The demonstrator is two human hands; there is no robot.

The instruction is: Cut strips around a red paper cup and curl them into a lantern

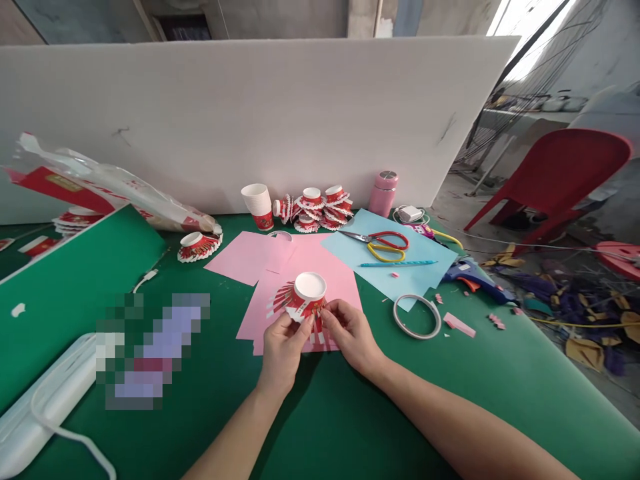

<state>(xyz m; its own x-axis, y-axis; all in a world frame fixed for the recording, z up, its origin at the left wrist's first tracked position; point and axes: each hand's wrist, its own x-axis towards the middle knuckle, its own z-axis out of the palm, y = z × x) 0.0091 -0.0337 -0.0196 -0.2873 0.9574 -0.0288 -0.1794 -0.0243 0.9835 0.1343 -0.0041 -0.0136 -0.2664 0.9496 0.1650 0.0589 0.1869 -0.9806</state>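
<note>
Above pink paper (250, 327) | cut cup (310, 287) between both hands' pinched fingertips (324, 312), strips splayed

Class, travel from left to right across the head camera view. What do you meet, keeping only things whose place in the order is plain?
Long white object with a cable, lone fringed paper cup, stack of white-topped cups, cluster of fringed cups, pink bottle, red chair.

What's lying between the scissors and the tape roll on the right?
A blue pencil-like stick and a small pink scrap, both on the light blue sheet. Shows in the head view.
</note>
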